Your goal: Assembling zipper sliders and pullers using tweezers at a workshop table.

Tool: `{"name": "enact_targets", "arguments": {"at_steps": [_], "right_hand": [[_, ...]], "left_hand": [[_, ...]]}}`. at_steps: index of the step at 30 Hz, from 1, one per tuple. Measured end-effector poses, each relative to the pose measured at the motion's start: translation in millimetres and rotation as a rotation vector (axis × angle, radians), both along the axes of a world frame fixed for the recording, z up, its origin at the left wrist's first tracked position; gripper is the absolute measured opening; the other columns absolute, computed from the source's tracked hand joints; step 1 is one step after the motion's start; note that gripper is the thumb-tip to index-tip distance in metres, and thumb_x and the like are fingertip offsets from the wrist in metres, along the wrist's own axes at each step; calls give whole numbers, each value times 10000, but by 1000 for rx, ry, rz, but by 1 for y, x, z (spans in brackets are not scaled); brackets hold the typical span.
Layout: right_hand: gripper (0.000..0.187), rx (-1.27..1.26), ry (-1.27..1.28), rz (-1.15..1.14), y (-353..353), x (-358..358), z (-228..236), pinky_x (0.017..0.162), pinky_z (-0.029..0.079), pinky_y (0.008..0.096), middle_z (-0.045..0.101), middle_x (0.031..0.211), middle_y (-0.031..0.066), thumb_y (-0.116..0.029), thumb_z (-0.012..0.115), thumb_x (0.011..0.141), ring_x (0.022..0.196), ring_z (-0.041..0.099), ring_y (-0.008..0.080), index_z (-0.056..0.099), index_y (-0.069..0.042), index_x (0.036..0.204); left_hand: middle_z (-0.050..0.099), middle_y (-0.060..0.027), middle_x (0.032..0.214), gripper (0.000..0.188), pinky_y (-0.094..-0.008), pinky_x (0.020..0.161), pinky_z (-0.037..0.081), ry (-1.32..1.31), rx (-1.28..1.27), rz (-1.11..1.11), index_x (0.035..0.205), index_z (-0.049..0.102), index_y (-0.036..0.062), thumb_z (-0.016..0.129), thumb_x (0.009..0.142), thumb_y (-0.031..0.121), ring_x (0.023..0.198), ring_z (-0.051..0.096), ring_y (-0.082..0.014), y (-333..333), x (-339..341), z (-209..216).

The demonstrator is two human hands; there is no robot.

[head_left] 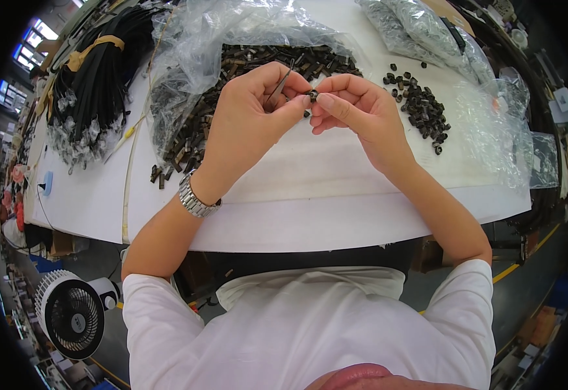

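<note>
Above the white table, my left hand (248,120) and my right hand (365,117) meet fingertip to fingertip. Between their thumbs and forefingers is a small dark ring-like piece (312,95), gripped from both sides. A thin pointed metal tool (284,82) also sticks up from my closed left hand; its lower part is hidden by the fingers. Behind and to the left of my hands lies a wide heap of dark brown and black short pieces (277,57). To the right of my right hand is a smaller heap of little dark pieces (427,110).
Clear plastic sheeting (186,58) lies around the big heap. A tied bundle of black straps (102,71) rests at the far left. Clear plastic bags (420,32) stand at the back right. A fan (74,314) is below the table's left side.
</note>
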State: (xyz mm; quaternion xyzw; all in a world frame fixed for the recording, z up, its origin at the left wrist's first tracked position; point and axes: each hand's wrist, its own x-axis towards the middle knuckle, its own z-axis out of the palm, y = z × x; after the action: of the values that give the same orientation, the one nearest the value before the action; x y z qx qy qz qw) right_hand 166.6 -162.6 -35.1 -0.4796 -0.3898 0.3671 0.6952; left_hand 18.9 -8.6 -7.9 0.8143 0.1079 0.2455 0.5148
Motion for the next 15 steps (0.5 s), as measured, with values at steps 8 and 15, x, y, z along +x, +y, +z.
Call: {"name": "enact_targets", "arguments": {"at_steps": [8, 15], "right_hand": [[220, -43, 179, 199, -1, 10, -13, 807, 598, 285, 722, 951, 32, -246, 709, 1044, 872, 707, 127, 698, -38, 1114], [194, -82, 97, 95, 1, 15, -9, 794, 608, 290, 719, 940, 36, -232, 688, 1049, 841, 723, 139, 690, -42, 1088]], "left_hand": [[656, 48, 760, 143, -174, 500, 377, -17, 72, 3, 1107, 740, 16, 699, 988, 85, 574, 498, 12, 0, -1, -2], [689, -22, 849, 256, -266, 672, 470, 101, 274, -6, 1219, 733, 9, 687, 1002, 137, 738, 583, -77, 14, -1, -4]]}}
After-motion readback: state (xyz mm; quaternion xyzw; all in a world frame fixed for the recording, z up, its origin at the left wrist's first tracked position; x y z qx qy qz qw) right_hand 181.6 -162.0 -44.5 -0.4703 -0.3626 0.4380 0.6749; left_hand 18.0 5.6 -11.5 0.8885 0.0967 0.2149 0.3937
